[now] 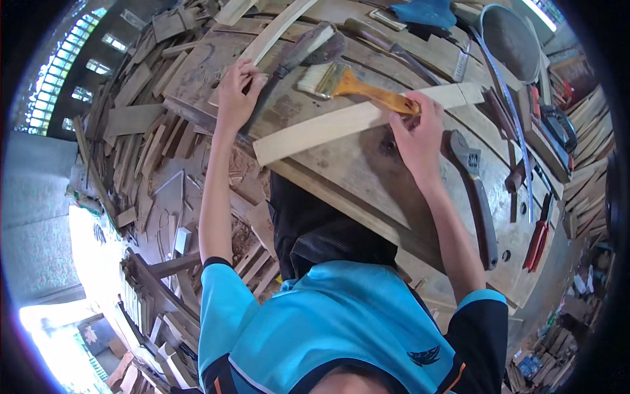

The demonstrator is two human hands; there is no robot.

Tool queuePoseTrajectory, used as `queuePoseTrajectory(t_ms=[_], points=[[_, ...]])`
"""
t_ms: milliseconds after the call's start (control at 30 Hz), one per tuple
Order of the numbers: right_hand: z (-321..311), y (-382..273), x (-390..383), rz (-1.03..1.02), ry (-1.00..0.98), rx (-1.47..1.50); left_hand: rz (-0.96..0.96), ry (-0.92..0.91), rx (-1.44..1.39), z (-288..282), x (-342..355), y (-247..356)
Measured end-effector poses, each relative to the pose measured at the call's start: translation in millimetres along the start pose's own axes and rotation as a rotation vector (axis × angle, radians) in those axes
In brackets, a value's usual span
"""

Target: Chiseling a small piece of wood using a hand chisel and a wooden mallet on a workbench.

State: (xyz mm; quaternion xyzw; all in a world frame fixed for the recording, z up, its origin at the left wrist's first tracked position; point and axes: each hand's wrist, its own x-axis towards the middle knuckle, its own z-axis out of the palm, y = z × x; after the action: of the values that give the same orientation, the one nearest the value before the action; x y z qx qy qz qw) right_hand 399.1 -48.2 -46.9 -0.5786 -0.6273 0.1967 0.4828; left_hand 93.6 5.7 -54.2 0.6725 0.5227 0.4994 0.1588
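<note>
My right hand (422, 134) grips the orange wooden handle of a paintbrush (354, 85) near its end. The brush's white bristles point left. Beneath its handle, a slightly curved pale wooden strip (321, 134) lies across the workbench (315, 161). My left hand (237, 92) is at the bench's left edge, over a second pale strip (279, 33). Its fingers are loosely bent, with a gap between thumb and forefinger; whether they touch that strip is unclear. Just right of this hand lies a dark-handled tool (289, 60) with a pale, worn upper part.
An adjustable wrench (476, 187) and red-handled pliers (538, 236) lie at the bench's right. A hammer (518, 177), a metal ruler (505, 98) and a grey bucket (510, 43) are farther back. Scrap wood (141, 131) is heaped on the left.
</note>
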Motion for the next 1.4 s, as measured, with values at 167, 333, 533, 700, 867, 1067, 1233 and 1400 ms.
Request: queuePoseTrajectory(t_ms=[167,333,533,700,867,1067,1233,1400], points=[[2,8,1,-0.064,0.061,-0.159,0.085,0.035,0.117,-5,-3,3],[0,10,6,-0.108,0.051,-0.275,-0.070,0.020,-0.064,-10,-2,1],[1,15,9,-0.225,0.008,-0.259,0.178,-0.142,0.378,-3,3,-5],[-1,18,9,-0.201,-0.013,-0.212,0.018,-0.237,0.246,-4,7,-6],[-3,11,7,-0.163,-0.022,-0.214,0.405,-0.068,0.528,1,11,20],[-22,-21,-5,-0.277,0.009,-0.210,-0.231,-0.328,-0.708,0,4,109],[-33,-61,-31,-0.401,-0.539,0.520,-0.321,-0.191,-1.005,21,-3,174],[-36,-77,-47,-0.343,-0.436,0.705,-0.464,-0.139,-1.350,48,-6,190]])
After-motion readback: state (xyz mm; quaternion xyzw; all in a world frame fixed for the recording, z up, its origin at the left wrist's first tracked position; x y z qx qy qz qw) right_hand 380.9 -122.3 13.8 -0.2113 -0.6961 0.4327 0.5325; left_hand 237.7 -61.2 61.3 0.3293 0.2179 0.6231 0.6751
